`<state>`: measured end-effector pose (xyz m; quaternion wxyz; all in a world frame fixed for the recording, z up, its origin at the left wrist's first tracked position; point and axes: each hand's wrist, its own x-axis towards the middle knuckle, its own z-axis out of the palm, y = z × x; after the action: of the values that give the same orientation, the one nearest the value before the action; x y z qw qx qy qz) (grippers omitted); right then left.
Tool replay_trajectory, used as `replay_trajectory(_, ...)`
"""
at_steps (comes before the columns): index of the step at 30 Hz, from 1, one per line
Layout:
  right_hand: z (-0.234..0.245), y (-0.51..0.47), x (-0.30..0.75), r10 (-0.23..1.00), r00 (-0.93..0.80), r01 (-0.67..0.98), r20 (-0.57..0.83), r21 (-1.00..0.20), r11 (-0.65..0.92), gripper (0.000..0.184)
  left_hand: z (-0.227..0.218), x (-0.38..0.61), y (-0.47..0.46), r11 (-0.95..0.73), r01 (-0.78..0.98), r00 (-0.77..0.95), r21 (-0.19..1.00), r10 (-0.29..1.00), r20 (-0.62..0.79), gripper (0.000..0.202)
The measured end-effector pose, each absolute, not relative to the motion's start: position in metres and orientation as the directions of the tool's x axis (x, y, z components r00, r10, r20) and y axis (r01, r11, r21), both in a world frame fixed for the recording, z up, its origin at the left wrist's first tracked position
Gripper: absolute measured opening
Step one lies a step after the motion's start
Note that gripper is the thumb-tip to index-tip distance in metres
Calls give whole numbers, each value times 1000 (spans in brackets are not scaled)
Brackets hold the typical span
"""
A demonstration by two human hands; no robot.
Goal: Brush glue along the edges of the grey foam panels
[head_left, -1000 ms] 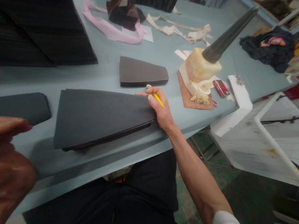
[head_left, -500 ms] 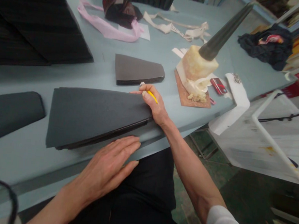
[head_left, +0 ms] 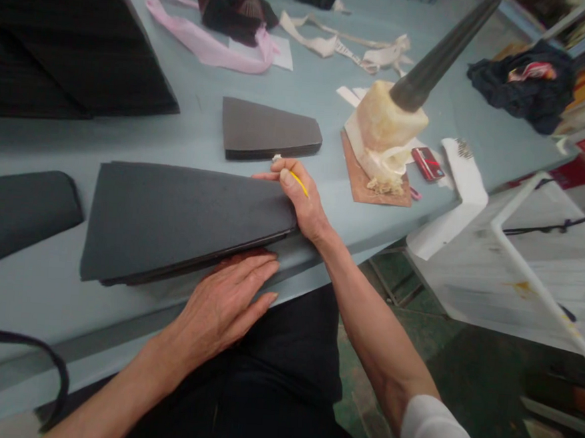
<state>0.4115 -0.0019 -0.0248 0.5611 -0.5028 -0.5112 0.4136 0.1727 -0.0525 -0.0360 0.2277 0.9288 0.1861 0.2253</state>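
A stack of dark grey tapered sheets lies on the table, its narrow end to the right. My right hand curls around that narrow end and keeps a thin yellow stick tucked between thumb and fingers. Past the fingers shows a small whitish tip; the kind of tool is unclear. Along the stack's front edge lies my left hand, fingers stretched out against the lower layers and thumb apart. Behind the stack is a smaller tapered stack of grey-brown pieces. Another dark piece lies to the left.
A pot with a dark-handled brush stands on a brown board. Nearby are a red box and a bent white strip. Pink cloth, pale strips and tall black stacks sit farther back.
My left hand has moved slightly up and inward, closer against the stack's front edge. My right hand stays at the narrow end with the yellow stick. The view has shifted a little.
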Motion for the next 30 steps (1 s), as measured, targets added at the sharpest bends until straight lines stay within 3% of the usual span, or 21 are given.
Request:
replay_trajectory(6,-26,-5,411,978,157,28,140,-990,137,68,-35,174,-53,-769,241,804,591,500,322,39)
replay_trajectory(18,-30,-8,411,972,176,-32,156,-986,164,62,-33,174,-55,-761,215,805,612,493,331,34)
replay_trajectory(25,-36,-9,412,969,182,-19,165,-985,171,58,-32,142,-58,-862,271,788,429,455,416,27)
replay_trajectory(30,-37,-7,412,966,196,15,166,-986,166,62,-36,104,-66,-863,376,725,337,500,474,21)
